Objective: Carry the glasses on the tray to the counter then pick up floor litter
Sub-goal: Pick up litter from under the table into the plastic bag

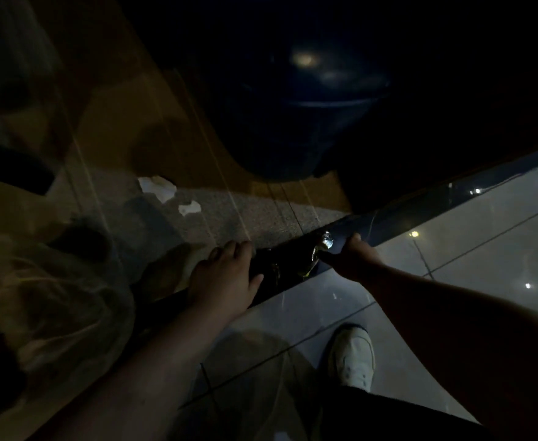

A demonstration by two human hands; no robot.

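The scene is very dark. My right hand [352, 254] is low at the floor, fingers closed on a crumpled shiny foil wrapper [325, 245]. My left hand [224, 275] lies just left of it, fingers stretched over the edge of something black and crinkled [285, 265], perhaps a bag; whether it grips it is hidden. Two white paper scraps [158, 186] [189, 207] lie on the speckled floor beyond my left hand. No tray or glasses are in view.
A large dark blue bin [293, 122] stands just behind the litter. A dark blue strip [420, 202] edges the glossy grey tiles. A pale translucent plastic bag [54, 297] sits at the left. My white shoe [353, 354] is on the tiles.
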